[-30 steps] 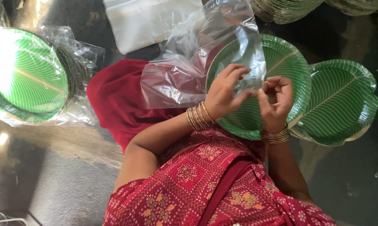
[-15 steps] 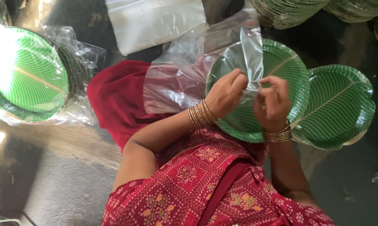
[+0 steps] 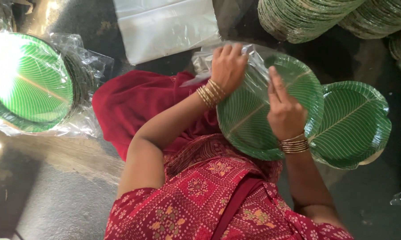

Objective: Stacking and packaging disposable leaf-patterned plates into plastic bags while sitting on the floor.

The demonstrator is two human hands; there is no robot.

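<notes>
A stack of green leaf-patterned paper plates (image 3: 249, 129) rests on my lap. A clear plastic bag (image 3: 254, 55) is drawn over the stack's far edge. My left hand (image 3: 227, 66), with gold bangles at the wrist, grips the bag at the stack's top left rim. My right hand (image 3: 284, 111) lies on the top plate with fingers pointing up and pinches the bag's edge near the middle. More of the same green plates (image 3: 354, 126) lie just right of the stack, partly under it.
A bagged stack of green plates (image 3: 29, 84) sits at the left on the dark floor. A flat pile of clear bags (image 3: 165, 26) lies at the top centre. Tall stacks of plates (image 3: 307, 18) stand along the top right. Red patterned cloth (image 3: 134, 106) covers my lap.
Both hands have moved up from the middle of the plate. The bag, held loose and bunched above the stack before, is now spread over the stack's far edge.
</notes>
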